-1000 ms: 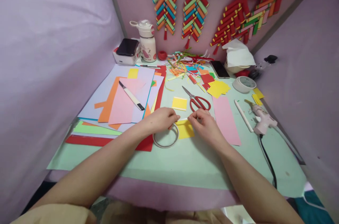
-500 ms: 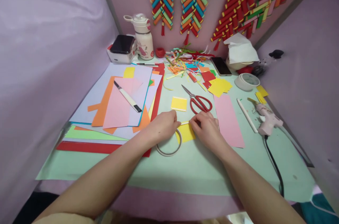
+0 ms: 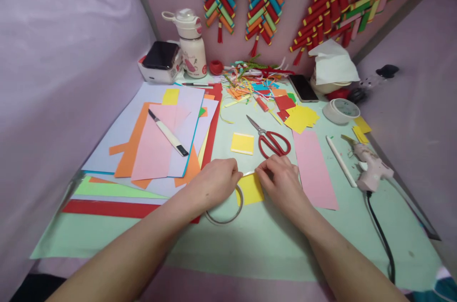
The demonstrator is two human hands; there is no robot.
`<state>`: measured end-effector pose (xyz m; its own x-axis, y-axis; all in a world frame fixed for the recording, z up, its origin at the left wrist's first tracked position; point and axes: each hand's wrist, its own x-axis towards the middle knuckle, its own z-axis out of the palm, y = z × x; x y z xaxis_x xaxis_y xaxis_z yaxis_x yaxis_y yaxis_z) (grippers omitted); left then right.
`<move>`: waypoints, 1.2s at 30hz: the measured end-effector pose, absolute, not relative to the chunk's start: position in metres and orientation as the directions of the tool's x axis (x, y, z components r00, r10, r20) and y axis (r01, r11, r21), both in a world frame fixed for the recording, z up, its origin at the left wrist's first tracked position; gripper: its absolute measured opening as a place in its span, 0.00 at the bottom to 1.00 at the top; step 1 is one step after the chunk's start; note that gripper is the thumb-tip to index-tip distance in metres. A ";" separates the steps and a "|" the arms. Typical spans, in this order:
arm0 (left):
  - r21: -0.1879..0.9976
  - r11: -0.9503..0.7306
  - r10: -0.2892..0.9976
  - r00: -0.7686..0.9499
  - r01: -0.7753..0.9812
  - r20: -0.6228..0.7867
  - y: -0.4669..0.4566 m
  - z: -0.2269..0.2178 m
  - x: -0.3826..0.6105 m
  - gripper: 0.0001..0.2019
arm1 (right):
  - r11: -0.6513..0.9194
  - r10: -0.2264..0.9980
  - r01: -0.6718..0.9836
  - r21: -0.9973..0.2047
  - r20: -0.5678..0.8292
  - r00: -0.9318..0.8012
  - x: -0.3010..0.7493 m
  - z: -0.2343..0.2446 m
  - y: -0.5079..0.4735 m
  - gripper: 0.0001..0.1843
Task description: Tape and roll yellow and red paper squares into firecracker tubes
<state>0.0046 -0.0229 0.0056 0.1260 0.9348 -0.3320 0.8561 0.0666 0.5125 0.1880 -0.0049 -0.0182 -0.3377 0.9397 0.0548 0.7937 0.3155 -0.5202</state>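
A small yellow paper square [image 3: 251, 189] lies on the mint-green table cover [image 3: 271, 235], partly over a tape roll ring [image 3: 224, 207]. My left hand [image 3: 215, 181] is closed with its fingers pinched at the square's top left edge. My right hand [image 3: 282, 181] is closed too, pinching the top right edge. A thin pale strip, perhaps tape, stretches between the two pinches along that top edge. Both forearms reach in from the bottom of the view.
Red scissors [image 3: 270, 141] and another yellow square [image 3: 243, 143] lie just beyond my hands. A pink strip [image 3: 314, 168], a glue gun [image 3: 372, 171] with its cable and a white stick [image 3: 341, 160] are at right. Stacked coloured sheets with a utility knife [image 3: 168, 132] lie left.
The camera has tilted down and moved closer, so everything has shifted in the picture. My hands stay pinched on the yellow square's top edge, a little closer together.
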 end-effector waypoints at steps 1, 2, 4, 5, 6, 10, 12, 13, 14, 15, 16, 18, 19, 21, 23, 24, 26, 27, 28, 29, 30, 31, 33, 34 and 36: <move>0.504 0.064 0.931 0.130 0.861 -0.341 -0.022 0.005 0.005 0.13 | 0.309 0.941 0.795 -0.522 0.046 -0.336 0.188 -0.018 -0.005 0.10; 0.496 0.062 0.928 0.133 0.866 -0.348 -0.022 0.004 0.005 0.13 | 0.305 0.941 0.793 -0.527 0.039 -0.336 0.188 -0.019 -0.005 0.11; 0.486 0.055 0.925 0.139 0.872 -0.355 -0.022 0.004 0.005 0.14 | 0.302 0.939 0.787 -0.537 0.028 -0.342 0.188 -0.019 -0.005 0.11; 0.481 0.052 0.923 0.141 0.875 -0.357 -0.022 0.004 0.005 0.14 | 0.302 0.939 0.784 -0.543 0.025 -0.344 0.188 -0.019 -0.005 0.11; 0.476 0.051 0.922 0.142 0.878 -0.360 -0.022 0.004 0.004 0.14 | 0.301 0.938 0.781 -0.548 0.024 -0.345 0.188 -0.019 -0.005 0.11; 0.451 0.043 0.916 0.145 0.891 -0.373 -0.021 0.007 0.004 0.15 | 0.296 0.940 0.782 -0.548 0.019 -0.342 0.187 -0.020 -0.006 0.11; 0.445 0.031 0.914 0.156 0.895 -0.376 -0.021 0.007 0.005 0.15 | 0.297 0.941 0.792 -0.533 0.021 -0.339 0.186 -0.021 -0.007 0.11; 0.444 0.024 0.914 0.161 0.896 -0.374 -0.020 0.007 0.005 0.15 | 0.298 0.941 0.797 -0.526 0.024 -0.337 0.186 -0.021 -0.007 0.11; 0.443 0.019 0.914 0.164 0.897 -0.370 -0.020 0.007 0.005 0.15 | 0.300 0.942 0.800 -0.519 0.026 -0.336 0.186 -0.021 -0.008 0.11; 0.440 0.015 0.916 0.164 0.898 -0.367 -0.020 0.007 0.005 0.15 | 0.301 0.942 0.804 -0.513 0.027 -0.335 0.185 -0.022 -0.008 0.10; 0.436 0.013 0.917 0.163 0.900 -0.364 -0.020 0.006 0.005 0.15 | 0.301 0.942 0.808 -0.507 0.028 -0.334 0.185 -0.022 -0.008 0.10; 0.426 0.009 0.918 0.161 0.905 -0.361 -0.020 0.005 0.005 0.14 | 0.296 0.944 0.815 -0.498 0.023 -0.328 0.184 -0.022 -0.009 0.09; 0.421 0.007 0.918 0.160 0.907 -0.362 -0.020 0.005 0.005 0.14 | 0.292 0.945 0.818 -0.495 0.020 -0.326 0.184 -0.022 -0.009 0.09; 0.414 0.005 0.917 0.161 0.910 -0.365 -0.020 0.004 0.005 0.14 | 0.287 0.947 0.820 -0.495 0.014 -0.322 0.183 -0.021 -0.009 0.09; 0.410 0.004 0.917 0.160 0.912 -0.365 -0.019 0.003 0.006 0.13 | 0.280 0.947 0.823 -0.495 0.002 -0.321 0.183 -0.021 -0.009 0.09; 0.407 0.003 0.918 0.160 0.913 -0.364 -0.019 0.003 0.006 0.13 | 0.275 0.948 0.825 -0.494 -0.006 -0.320 0.182 -0.020 -0.009 0.09; 0.404 -0.003 0.920 0.162 0.915 -0.358 -0.019 0.003 0.006 0.13 | 0.264 0.949 0.830 -0.491 -0.021 -0.314 0.182 -0.020 -0.009 0.09; 0.405 -0.007 0.922 0.164 0.914 -0.352 -0.019 0.002 0.006 0.13 | 0.259 0.950 0.831 -0.492 -0.026 -0.312 0.181 -0.019 -0.009 0.09; 0.407 -0.012 0.924 0.166 0.913 -0.344 -0.018 0.002 0.006 0.13 | 0.256 0.950 0.832 -0.492 -0.028 -0.310 0.181 -0.019 -0.009 0.09; 0.409 -0.016 0.927 0.168 0.912 -0.337 -0.018 0.001 0.006 0.13 | 0.254 0.951 0.832 -0.494 -0.030 -0.309 0.181 -0.019 -0.009 0.09; 0.410 -0.019 0.929 0.167 0.912 -0.329 -0.018 0.001 0.006 0.13 | 0.254 0.951 0.831 -0.495 -0.030 -0.308 0.181 -0.019 -0.009 0.09; 0.409 -0.021 0.931 0.167 0.912 -0.324 -0.018 0.000 0.006 0.13 | 0.254 0.951 0.830 -0.497 -0.028 -0.308 0.181 -0.020 -0.008 0.08; 0.403 -0.023 0.932 0.165 0.915 -0.323 -0.019 -0.001 0.007 0.14 | 0.256 0.951 0.827 -0.501 -0.021 -0.307 0.181 -0.020 -0.008 0.08; 0.399 -0.022 0.932 0.164 0.917 -0.324 -0.019 -0.001 0.007 0.14 | 0.258 0.951 0.825 -0.503 -0.017 -0.308 0.181 -0.020 -0.008 0.08; 0.392 -0.019 0.930 0.160 0.920 -0.331 -0.019 0.000 0.007 0.13 | 0.263 0.951 0.819 -0.509 -0.009 -0.311 0.181 -0.020 -0.008 0.09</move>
<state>0.0075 -0.0190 -0.0003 0.1601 0.9299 -0.3311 0.9196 -0.0186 0.3924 0.1807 -0.0075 -0.0202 -0.3105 0.9505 -0.0090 0.8194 0.2628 -0.5094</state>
